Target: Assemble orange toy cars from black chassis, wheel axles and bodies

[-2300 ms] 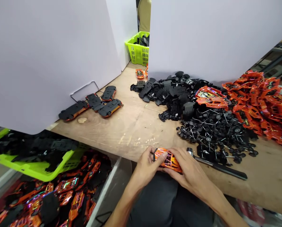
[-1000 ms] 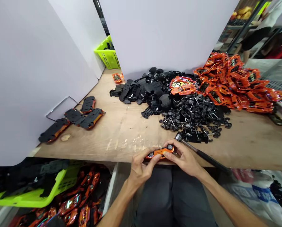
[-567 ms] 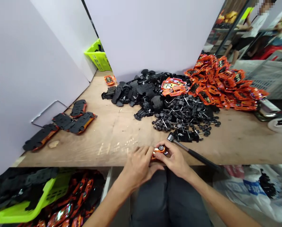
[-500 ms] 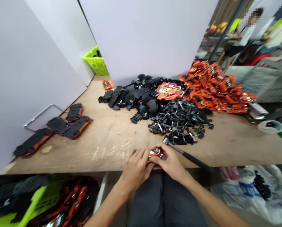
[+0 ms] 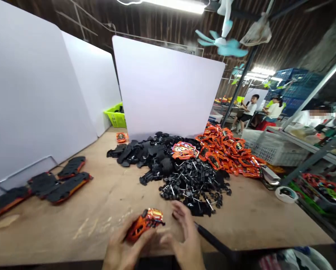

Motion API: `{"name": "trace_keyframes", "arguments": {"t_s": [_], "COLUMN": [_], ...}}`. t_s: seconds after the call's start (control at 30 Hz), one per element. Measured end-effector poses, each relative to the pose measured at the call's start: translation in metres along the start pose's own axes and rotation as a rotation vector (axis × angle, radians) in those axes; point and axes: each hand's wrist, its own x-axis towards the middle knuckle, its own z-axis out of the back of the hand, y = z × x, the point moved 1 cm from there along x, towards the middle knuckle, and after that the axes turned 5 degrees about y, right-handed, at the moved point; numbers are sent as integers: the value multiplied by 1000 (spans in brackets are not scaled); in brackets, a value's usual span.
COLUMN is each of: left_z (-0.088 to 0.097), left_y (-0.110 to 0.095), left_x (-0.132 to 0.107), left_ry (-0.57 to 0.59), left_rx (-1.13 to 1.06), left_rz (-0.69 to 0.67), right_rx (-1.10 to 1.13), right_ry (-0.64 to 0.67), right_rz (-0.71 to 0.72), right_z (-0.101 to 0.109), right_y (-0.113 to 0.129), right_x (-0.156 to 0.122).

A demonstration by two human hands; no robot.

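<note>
My left hand (image 5: 122,245) grips an orange toy car (image 5: 141,227) just above the near part of the table; a black wheel and a shiny end face up. To its right, my right hand (image 5: 186,238) is off the car, fingers apart and slightly blurred, with nothing in it. A hammer (image 5: 215,240) with a black handle lies beside my right hand, which hides its head. Beyond my hands are a heap of wheel axles (image 5: 184,180), a pile of black car bases (image 5: 153,152) and a pile of orange car bodies (image 5: 226,150).
Several assembled cars (image 5: 69,187) lie bottom up on the left by a bent metal rod (image 5: 24,170). White panels (image 5: 168,93) border the table (image 5: 106,191). A green basket (image 5: 117,119) stands behind; a tape roll (image 5: 286,195) sits at right. Other people sit farther back.
The view has tilted up. My right hand has let go of the toy car and opened, while my left hand has carried it leftward, apart from the right.
</note>
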Motion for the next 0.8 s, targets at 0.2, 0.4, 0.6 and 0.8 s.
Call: {"name": "trace_keyframes", "arguments": {"t_s": [0.2,0.4,0.6,0.8], "left_z": [-18,15,5,17], "left_y": [-20,-19,-7,-13], "left_x": [-8,-9,-11,-4], "left_ry": [82,246,276,378], "left_rx": [-692,-74,18,111], "left_rz": [278,123,137,17], "right_rx": [-179,-365,-311,-219], "right_ry": [82,361,376,256], "right_rz": [38,243,37,51], "right_z": [-2,19,15,11], "right_y": [16,30,14,1], "right_x": [-2,15,15,9]}}
